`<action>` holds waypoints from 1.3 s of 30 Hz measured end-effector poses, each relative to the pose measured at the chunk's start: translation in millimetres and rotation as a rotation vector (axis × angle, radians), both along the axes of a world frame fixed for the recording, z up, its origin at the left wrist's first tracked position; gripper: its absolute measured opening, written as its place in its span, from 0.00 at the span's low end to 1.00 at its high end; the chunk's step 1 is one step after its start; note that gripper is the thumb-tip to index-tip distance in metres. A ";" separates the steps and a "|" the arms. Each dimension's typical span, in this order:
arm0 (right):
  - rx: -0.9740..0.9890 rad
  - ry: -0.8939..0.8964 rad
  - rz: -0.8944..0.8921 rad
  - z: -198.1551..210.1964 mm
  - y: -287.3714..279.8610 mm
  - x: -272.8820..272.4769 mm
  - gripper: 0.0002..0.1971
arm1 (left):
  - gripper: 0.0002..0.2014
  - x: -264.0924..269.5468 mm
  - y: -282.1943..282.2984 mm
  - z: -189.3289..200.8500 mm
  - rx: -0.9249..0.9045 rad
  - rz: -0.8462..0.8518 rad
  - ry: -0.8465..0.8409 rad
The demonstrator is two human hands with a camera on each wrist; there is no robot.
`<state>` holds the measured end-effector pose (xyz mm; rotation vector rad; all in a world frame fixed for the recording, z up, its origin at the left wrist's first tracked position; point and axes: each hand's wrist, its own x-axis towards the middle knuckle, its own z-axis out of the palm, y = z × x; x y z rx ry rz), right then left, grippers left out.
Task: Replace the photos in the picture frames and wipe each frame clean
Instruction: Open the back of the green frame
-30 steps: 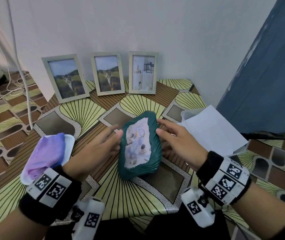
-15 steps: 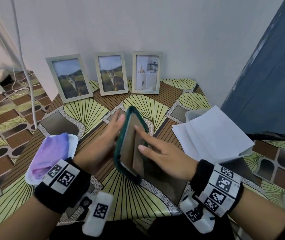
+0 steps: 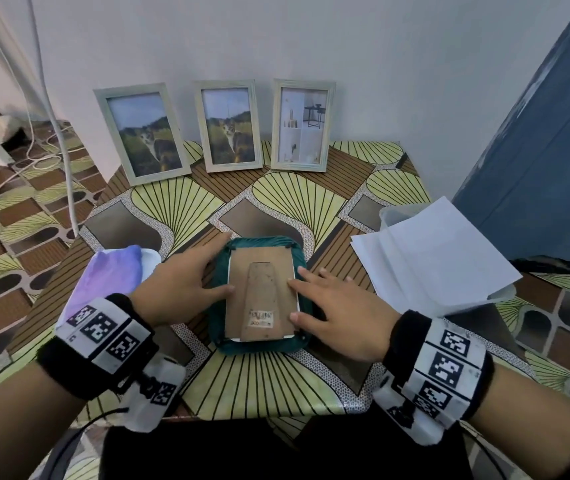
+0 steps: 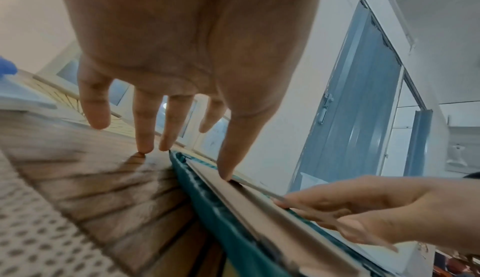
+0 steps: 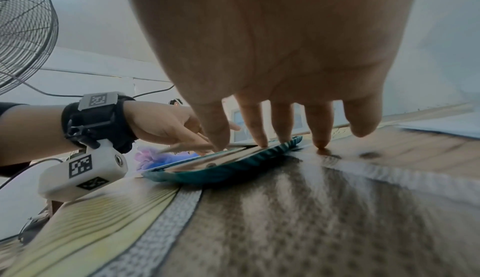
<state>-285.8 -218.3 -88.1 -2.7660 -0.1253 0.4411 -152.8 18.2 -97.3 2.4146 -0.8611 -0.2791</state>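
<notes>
Green frame lying face down on the table, between the two hands, cardboard back upward. Left hand: fingers straight and spread, thumb tip resting on the back's near-left edge, nothing grasped. Right hand: likewise flat and relaxed, fingertips touching the back's right edge and the rim. The frame looks light and rigid; its hidden front pane is probably fragile, and the scalloped rim may skid on the glossy cloth. The safest hold is judged to be the two long rims; the small corner tabs must turn before the back lifts.
</notes>
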 end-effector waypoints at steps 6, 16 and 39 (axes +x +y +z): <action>0.175 -0.247 -0.102 6.0 -3.9 7.9 0.22 | 0.36 -0.4 1.6 3.4 -0.025 -0.088 0.001; 0.006 -0.301 -0.125 4.0 -16.1 81.4 0.21 | 0.21 46.0 -24.1 17.0 0.307 -0.063 -0.180; 0.088 -0.321 -0.123 -2.8 -15.8 99.3 0.07 | 0.05 41.6 -35.9 -35.2 -0.195 0.210 -0.182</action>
